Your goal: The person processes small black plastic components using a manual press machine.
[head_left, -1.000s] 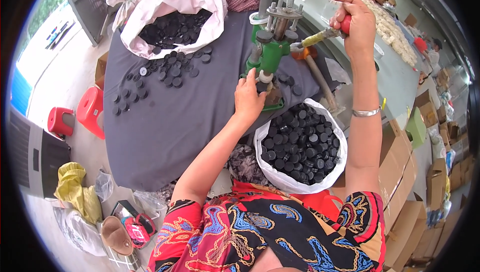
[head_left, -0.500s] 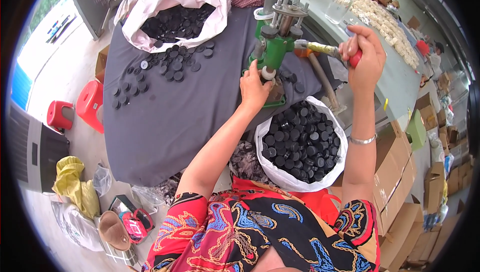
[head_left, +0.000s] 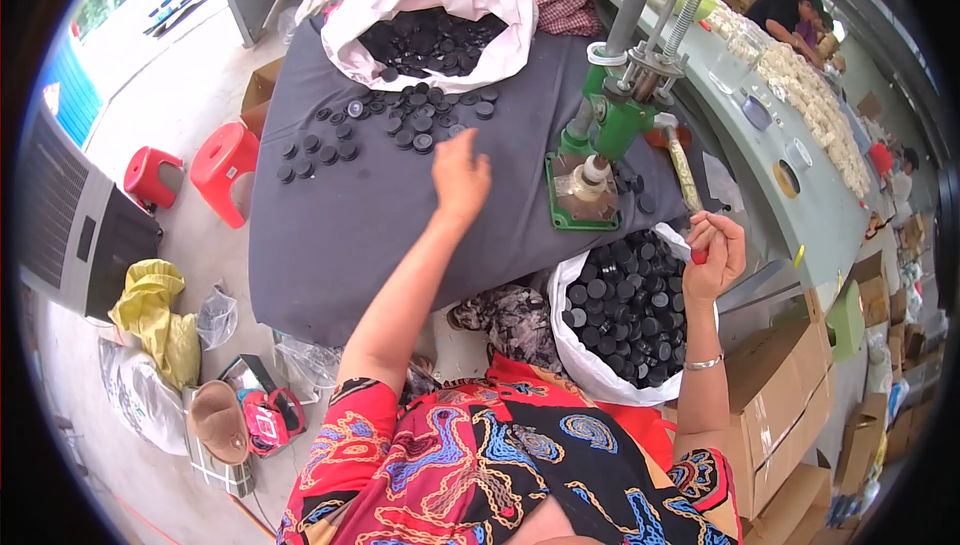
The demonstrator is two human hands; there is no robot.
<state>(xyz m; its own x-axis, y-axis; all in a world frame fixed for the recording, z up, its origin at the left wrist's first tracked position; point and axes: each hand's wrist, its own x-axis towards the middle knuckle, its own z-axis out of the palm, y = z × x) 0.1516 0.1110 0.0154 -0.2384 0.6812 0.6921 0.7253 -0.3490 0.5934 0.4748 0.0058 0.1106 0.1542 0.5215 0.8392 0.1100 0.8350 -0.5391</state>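
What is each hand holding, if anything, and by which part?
The right hand holds the press lever by its red knob; for the left hand, I can't tell.

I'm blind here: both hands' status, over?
Left hand by scattered round black caps. Right hand on red round lever knob. Green metal press between them.

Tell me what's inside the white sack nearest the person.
Inside the white sack are many round black cap-like pieces, heaped together. Only the top layer shows; it covers the bottom and anything deeper, which cannot be told.
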